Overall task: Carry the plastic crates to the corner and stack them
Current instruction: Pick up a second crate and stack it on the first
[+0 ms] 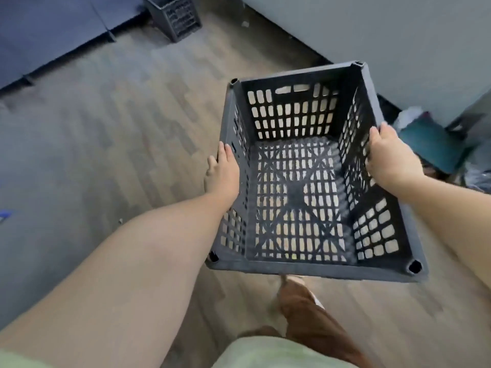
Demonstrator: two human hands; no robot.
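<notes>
I carry a dark grey slatted plastic crate (297, 268), empty and open side up, above the wooden floor. My left hand (221, 172) grips its left rim, thumb on top and fingers down the outside. My right hand (389, 156) grips the right rim, fingers curled over the edge. A second dark crate (176, 15) stands on the floor far ahead, in the corner where a dark blue wall panel meets a grey wall.
A grey wall (372, 35) with a dark skirting runs along the right. Teal and dark bags (430, 144) lie on the floor at the right. A dark blue panel (47, 33) on small feet lines the left. Wooden floor (119, 115) stretches toward the corner.
</notes>
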